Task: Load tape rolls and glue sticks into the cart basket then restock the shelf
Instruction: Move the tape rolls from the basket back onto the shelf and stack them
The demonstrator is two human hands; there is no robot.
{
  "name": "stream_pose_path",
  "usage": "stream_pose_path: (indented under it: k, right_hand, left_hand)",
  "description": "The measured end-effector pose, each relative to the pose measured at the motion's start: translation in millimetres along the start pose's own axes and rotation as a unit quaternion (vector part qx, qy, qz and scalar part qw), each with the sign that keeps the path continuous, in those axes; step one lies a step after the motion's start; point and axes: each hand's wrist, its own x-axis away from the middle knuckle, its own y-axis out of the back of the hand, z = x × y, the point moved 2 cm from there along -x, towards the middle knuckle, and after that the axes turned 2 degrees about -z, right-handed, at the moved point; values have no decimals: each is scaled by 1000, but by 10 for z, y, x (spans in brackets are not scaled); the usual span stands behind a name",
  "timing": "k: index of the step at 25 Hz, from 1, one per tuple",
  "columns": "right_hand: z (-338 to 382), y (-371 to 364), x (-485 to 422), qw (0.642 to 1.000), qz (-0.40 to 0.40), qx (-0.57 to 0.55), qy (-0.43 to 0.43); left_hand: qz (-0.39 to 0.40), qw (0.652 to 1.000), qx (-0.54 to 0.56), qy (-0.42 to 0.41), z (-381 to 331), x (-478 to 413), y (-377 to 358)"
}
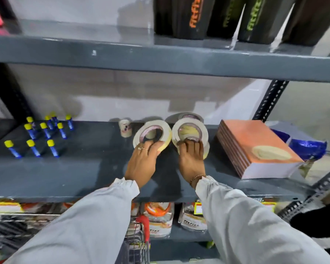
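Two cream tape rolls stand tilted on the grey middle shelf (65, 172). My left hand (144, 161) grips the lower rim of the left tape roll (151, 131). My right hand (191, 157) holds the right tape roll (191, 128), with fingers hooked into its core. Behind it another tape roll (191, 116) peeks out, and a small clear tape roll (125, 128) stands to the left. Several glue sticks (44, 134) with yellow caps and blue bodies stand upright at the shelf's left. A corner of the wire cart basket (136, 246) shows below, between my sleeves.
A stack of orange-covered notebooks (255, 147) lies right of the tape, with a blue bag (307, 145) behind it. Dark packages (194, 16) stand on the upper shelf. Packaged goods (158, 218) fill the lower shelf. A perforated upright (271, 100) frames the right side.
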Motion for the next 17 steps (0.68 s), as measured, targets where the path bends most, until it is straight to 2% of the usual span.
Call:
stream_pose_path:
  k: [4,9,14,17]
  right_hand:
    - [-302,-102,14,998,59,12,-24]
    - [-455,-204,-92,988,149,-22,-28]
    - [-489,-273,-42,987,152,-41,-3]
    - [-510,-264,-19,992,105,-64,-2]
  left_hand:
    - [34,999,8,13,-205,-155,-254]
    - [26,999,-18,32,-289,-294,-391]
    - [27,999,-33,27,-322,-410,-516]
    - [46,998,-30,2,-359,-451,-582]
